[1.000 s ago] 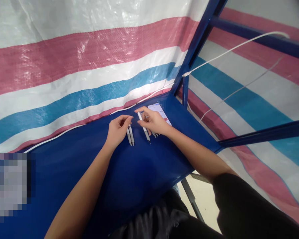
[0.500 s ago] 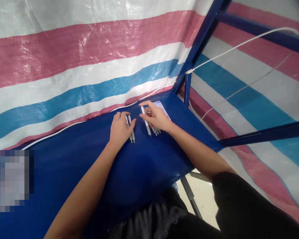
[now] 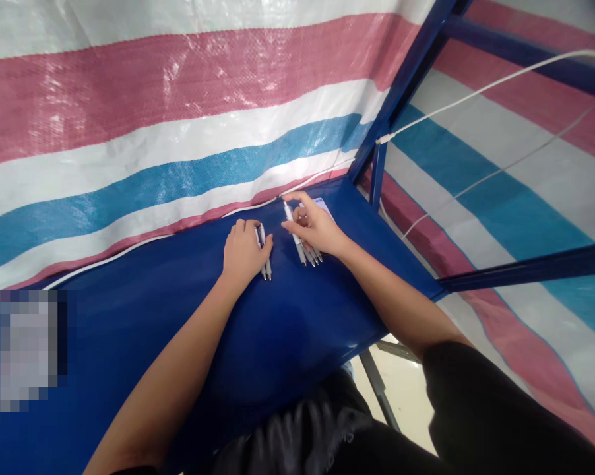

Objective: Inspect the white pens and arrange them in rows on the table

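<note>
On the blue tabletop (image 3: 278, 316), my left hand (image 3: 242, 249) rests with curled fingers over two white-and-grey pens (image 3: 266, 257). Its thumb lies along their right side, and their metal tips point toward me. My right hand (image 3: 321, 227) holds another white-and-grey pen (image 3: 297, 239), thumb against its barrel and index finger bent over its top end. Under and beside that hand lie several more pens (image 3: 315, 256), their upper parts hidden by the fingers. Just behind the right hand is a phone (image 3: 324, 207) with a lit screen, partly covered.
A striped plastic sheet (image 3: 179, 138) hangs along the table's back edge, with a white cable (image 3: 114, 257) running at its foot. Blue metal frame bars (image 3: 376, 175) stand at the right, with another white cable (image 3: 456, 99) hanging there. A blurred-out object lies at the left.
The view has shifted slightly. The pen in my right hand has moved little, and its dark tip no longer shows clearly. My left hand stays on its two pens.
</note>
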The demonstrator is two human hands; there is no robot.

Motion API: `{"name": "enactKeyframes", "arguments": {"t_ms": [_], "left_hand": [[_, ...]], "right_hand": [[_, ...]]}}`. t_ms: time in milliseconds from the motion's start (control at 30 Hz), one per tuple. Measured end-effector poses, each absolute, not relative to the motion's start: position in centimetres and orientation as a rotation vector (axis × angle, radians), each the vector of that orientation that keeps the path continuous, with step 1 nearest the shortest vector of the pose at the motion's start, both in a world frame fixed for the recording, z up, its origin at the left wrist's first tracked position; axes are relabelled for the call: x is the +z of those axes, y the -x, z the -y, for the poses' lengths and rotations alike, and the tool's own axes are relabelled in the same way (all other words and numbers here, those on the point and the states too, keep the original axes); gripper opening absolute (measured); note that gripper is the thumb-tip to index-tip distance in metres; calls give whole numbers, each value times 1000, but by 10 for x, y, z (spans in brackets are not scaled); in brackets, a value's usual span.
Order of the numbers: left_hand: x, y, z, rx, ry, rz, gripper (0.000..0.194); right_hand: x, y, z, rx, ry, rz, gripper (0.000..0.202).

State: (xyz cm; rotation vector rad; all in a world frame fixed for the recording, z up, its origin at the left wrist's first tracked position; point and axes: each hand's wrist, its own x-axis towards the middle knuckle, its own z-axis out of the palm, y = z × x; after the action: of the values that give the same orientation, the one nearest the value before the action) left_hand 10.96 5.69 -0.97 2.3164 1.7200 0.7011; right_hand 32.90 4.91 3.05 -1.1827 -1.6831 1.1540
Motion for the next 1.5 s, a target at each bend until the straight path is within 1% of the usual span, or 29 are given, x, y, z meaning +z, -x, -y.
{"name": "enactKeyframes", "arguments": {"t_ms": [67,133,333,467,500,533,633,667,800,900,967,1067,1133,1200,1267,1400,1500], "left_hand": [[-10,-111,-57,695,-2319,-1734,31],[-10,-112,-58,700,-2309,-1739,32],[-11,-114,-60,728,-2226,-1729,33],[-10,-114,-59,726,-2226,-1717,35],[-10,-113,-59,726,-2227,-1712,35],[-10,-113,-59,728,-2229,-1707,35],[-11,-113,-58,733,-2243,-1707,34],[-11,-113,-58,733,-2251,-1712,34],[-13,-112,-59,726,-2281,-1718,32],[-14,-111,-59,728,-2284,-1713,30],[-14,-111,-59,737,-2279,-1713,29],[-14,-112,-58,739,-2276,-1715,30],[-13,-112,-58,731,-2275,-1714,30],[-13,-113,-58,726,-2275,-1714,30],[-12,-113,-57,729,-2276,-1712,30],[-11,-114,-57,717,-2268,-1716,30],[-8,-114,-56,666,-2274,-1726,33]], "right_hand": [[29,-329,-50,1153,1176,1692,37],[26,-330,-52,1164,1176,1702,32],[25,-334,-55,1093,1231,1763,33],[26,-334,-53,1036,1246,1818,51],[26,-333,-52,1037,1245,1827,52],[26,-332,-52,1044,1244,1836,50],[24,-327,-49,1066,1230,1867,35],[24,-325,-48,1070,1221,1874,33],[21,-321,-46,1039,1194,1911,33],[18,-322,-48,916,1218,2014,32],[17,-326,-52,779,1246,2116,43],[16,-335,-60,439,1294,2287,62],[16,-340,-64,228,1378,2351,68],[14,-344,-66,110,1473,2369,72],[12,-346,-67,67,1521,2379,70],[8,-345,-67,37,1529,2425,59],[4,-341,-65,-19,1521,2454,54]]}}
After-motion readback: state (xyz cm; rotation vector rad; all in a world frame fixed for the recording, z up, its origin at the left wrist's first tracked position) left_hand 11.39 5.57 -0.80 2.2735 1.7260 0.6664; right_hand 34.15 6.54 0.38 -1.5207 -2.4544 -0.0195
